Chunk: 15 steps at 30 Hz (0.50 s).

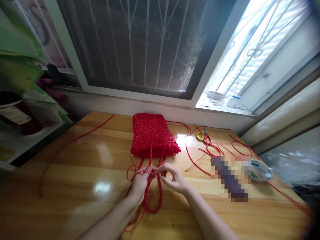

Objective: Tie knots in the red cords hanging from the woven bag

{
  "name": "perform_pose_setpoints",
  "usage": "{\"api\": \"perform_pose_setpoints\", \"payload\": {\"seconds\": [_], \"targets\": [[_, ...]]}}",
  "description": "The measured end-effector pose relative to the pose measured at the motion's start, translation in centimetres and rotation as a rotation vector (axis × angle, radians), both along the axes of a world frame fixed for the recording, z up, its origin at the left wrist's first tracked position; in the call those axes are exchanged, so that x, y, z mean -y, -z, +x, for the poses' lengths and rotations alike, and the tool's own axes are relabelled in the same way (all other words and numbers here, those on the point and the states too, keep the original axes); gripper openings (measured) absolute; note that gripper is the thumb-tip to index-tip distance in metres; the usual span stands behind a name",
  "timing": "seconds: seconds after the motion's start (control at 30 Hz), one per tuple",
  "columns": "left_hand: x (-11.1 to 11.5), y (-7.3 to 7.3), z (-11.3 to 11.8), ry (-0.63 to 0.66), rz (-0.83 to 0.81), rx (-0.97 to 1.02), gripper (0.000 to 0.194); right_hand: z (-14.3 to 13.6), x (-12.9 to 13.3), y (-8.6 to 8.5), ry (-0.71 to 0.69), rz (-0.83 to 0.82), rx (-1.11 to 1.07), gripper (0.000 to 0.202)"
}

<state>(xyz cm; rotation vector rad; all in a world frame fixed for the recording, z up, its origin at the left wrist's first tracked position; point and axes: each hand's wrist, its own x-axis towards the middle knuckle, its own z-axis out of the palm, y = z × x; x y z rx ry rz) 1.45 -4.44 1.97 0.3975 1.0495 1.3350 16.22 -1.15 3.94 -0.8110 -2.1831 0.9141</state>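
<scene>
The red cords (150, 186) trail from the woven red bag (152, 135) lying on the counter (75, 173). Left hand (140, 181) and right hand (175, 180) meet just below the bag, fingers pinched narrow on the strands. The cord looks light, limp and smooth, likely to slip: grip close to the weave

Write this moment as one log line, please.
left hand: holds red cords | right hand: pinches cords | woven bag: flat on table
</scene>
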Motion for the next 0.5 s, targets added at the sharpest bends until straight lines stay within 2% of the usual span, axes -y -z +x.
{"api": "perform_pose_setpoints", "payload": {"seconds": [0.17, 0.33, 0.4, 0.5], "targets": [[-0.2, 0.8, 0.0, 0.057, 0.082, -0.072, 0.025, -0.6, 0.2, -0.8, 0.161, 0.049, -0.001, 0.017], [-0.1, 0.3, -0.2, 0.135, 0.194, -0.174, 0.017, -2.6, 1.1, -2.3, 0.091, 0.163, 0.209, 0.018], [0.0, 0.0, -0.2, 0.147, 0.215, -0.143, 0.013, -3.2, 1.0, -2.6, 0.098, 0.139, 0.203, 0.012], [-0.1, -0.1, 0.0, 0.173, 0.163, -0.093, 0.015, -3.0, 0.2, -3.2, 0.189, -0.026, 0.017, 0.012]]}}
